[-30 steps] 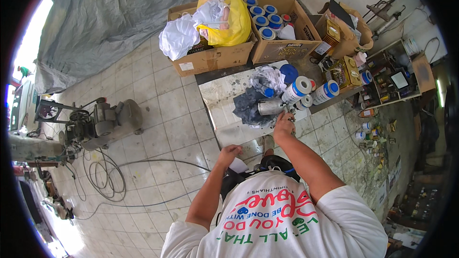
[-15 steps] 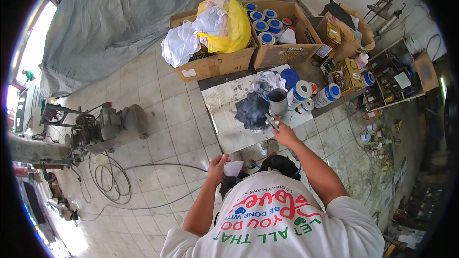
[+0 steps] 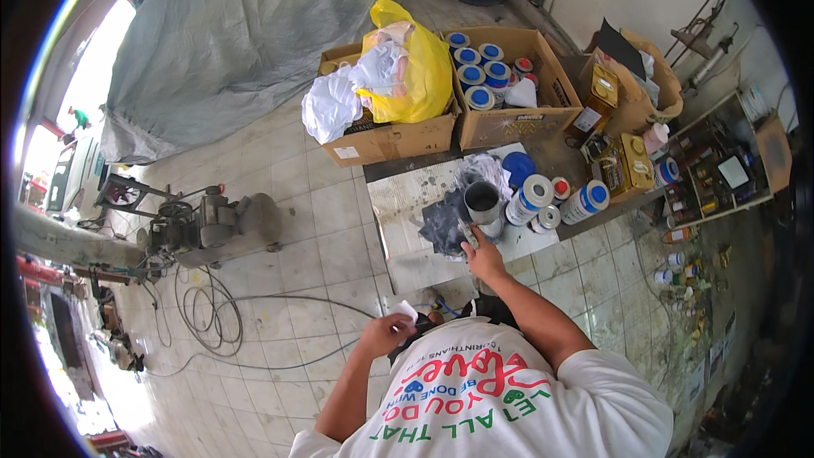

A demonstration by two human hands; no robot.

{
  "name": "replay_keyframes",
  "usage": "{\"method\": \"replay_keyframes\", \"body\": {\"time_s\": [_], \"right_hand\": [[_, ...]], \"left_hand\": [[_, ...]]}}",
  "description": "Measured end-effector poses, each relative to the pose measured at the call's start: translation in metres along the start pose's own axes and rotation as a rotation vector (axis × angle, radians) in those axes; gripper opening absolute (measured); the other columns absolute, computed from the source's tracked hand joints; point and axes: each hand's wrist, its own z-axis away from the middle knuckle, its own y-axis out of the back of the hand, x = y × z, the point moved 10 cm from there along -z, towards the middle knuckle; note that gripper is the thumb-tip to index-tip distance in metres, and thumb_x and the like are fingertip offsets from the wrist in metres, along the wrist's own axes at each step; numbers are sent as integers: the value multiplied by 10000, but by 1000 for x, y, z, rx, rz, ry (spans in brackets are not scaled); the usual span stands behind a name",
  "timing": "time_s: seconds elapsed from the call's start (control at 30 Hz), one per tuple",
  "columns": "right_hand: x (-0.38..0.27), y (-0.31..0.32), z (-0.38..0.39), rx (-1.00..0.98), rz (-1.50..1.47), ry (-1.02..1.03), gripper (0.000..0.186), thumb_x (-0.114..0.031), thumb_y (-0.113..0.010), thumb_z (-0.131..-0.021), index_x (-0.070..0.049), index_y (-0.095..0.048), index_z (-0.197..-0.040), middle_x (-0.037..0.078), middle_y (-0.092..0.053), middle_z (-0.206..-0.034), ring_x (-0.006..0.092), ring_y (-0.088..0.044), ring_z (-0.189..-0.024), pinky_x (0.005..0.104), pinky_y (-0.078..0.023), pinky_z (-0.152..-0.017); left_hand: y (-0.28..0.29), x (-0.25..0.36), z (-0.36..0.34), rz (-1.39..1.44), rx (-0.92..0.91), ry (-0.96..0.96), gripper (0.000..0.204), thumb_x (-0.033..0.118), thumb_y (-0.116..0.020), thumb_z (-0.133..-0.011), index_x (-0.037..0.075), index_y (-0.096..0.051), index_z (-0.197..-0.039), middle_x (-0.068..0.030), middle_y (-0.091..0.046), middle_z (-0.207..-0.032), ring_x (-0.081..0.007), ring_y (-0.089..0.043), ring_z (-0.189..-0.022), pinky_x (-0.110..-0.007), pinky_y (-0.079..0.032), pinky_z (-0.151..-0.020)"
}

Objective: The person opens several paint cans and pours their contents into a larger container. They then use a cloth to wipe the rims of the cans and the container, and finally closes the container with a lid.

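Note:
In my right hand [image 3: 486,262] is the grip of what looks like a metal spray gun [image 3: 469,236]. Its open-topped grey cup [image 3: 483,200] stands over the board at the table's near side. My left hand [image 3: 386,333], lower and to the left, pinches a small white paper piece [image 3: 404,312] close to my body. Left of the cup lies a black-stained sheet [image 3: 443,225], and behind it a crumpled white wrap [image 3: 480,168]. White cans with blue tops, one of them a large can [image 3: 530,198], stand just right of the cup.
Cardboard boxes stand behind: one has a yellow bag [image 3: 424,76], the other a box [image 3: 521,123] of several cans. Gold tins [image 3: 632,161] sit at the right. On the left floor is an air compressor [image 3: 220,225] with a coiled hose [image 3: 212,322]. A grey cover [image 3: 246,42] drapes something large.
My right hand and the spray gun have shifted slightly left and down toward me. My left hand has turned, and more of the paper is hidden by it. The view has tilted a little.

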Motion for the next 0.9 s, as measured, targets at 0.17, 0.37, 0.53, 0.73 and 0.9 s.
{"method": "replay_keyframes", "body": {"time_s": [0.17, 0.37, 0.53, 0.73, 0.9], "right_hand": [[10, 0, -4, 67, 22, 106, 567, -437, -591, -1024, -246, -425, -1532, 254, -741, -994, 518, -690, -887, 609, -534, -758], [5, 10, 14, 131, -97, 230, 524, -408, -596, -1025, -259, -456, -1507, 216, -734, -1122, 492, -696, -931, 588, -548, -801], [7, 15, 23, 96, -171, 265, 511, -376, -621, -1023, -214, -484, -1488, 215, -735, -1116, 498, -693, -949, 571, -557, -791], [24, 10, 20, 93, -178, 256, 516, -387, -614, -1020, -222, -478, -1490, 234, -743, -1017, 493, -699, -897, 579, -554, -752], [29, 11, 15, 20, -156, 161, 552, -422, -606, -1013, -265, -449, -1518, 239, -744, -929, 499, -699, -849, 596, -545, -734]], "left_hand": [[-15, 8, 11, -396, 88, -15, 387, 347, -739, -867, 121, -763, -1181, -240, -755, -987, -440, -723, -942, -511, -585, -849], [39, 52, 9, -438, 521, 6, 302, 272, -722, -909, 59, -738, -1122, -262, -712, -859, -450, -693, -881, -546, -555, -768], [77, 80, 6, -467, 759, -31, 339, 277, -692, -969, -22, -656, -1124, -247, -701, -822, -452, -674, -816, -545, -528, -702], [85, 113, 10, -520, 833, -107, 350, 321, -671, -997, 2, -619, -1132, -232, -689, -764, -474, -661, -711, -567, -497, -636], [74, 95, 19, -481, 857, 40, 307, 333, -673, -992, 37, -589, -996, -229, -677, -742, -478, -655, -707, -570, -485, -635]]}}
